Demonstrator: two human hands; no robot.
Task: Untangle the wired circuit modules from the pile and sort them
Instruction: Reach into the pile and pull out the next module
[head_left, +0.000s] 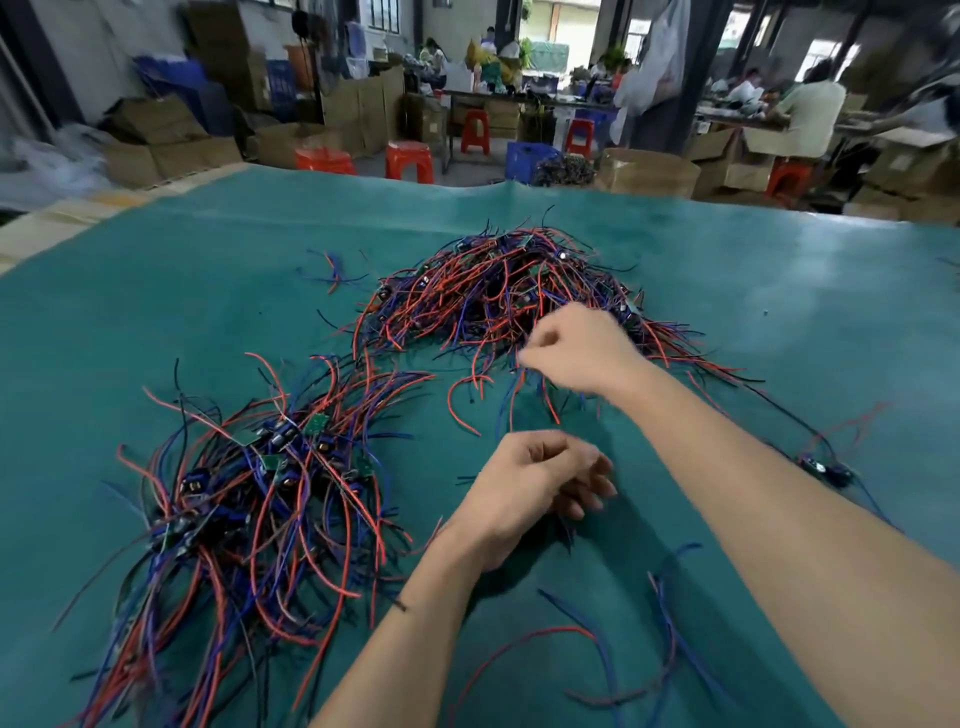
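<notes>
A large tangled pile of wired circuit modules (498, 296), with red, blue and black wires, lies at the middle of the teal mat (208, 291). A second heap of modules (249, 493), with small green boards showing, lies near left. My right hand (576, 348) is at the near edge of the far pile, its fingers curled and pinching wires that hang below it. My left hand (535, 483) hovers over the mat between the two heaps with fingers loosely curled. Dark wire tips show under it, and whether it holds them is unclear.
A single module (826, 470) with trailing wires lies to the right of my right forearm. Loose red and blue wires (623, 649) lie near the front. Beyond the table's far edge stand red stools (410, 158), cardboard boxes and a blue crate (530, 158), with people working at benches.
</notes>
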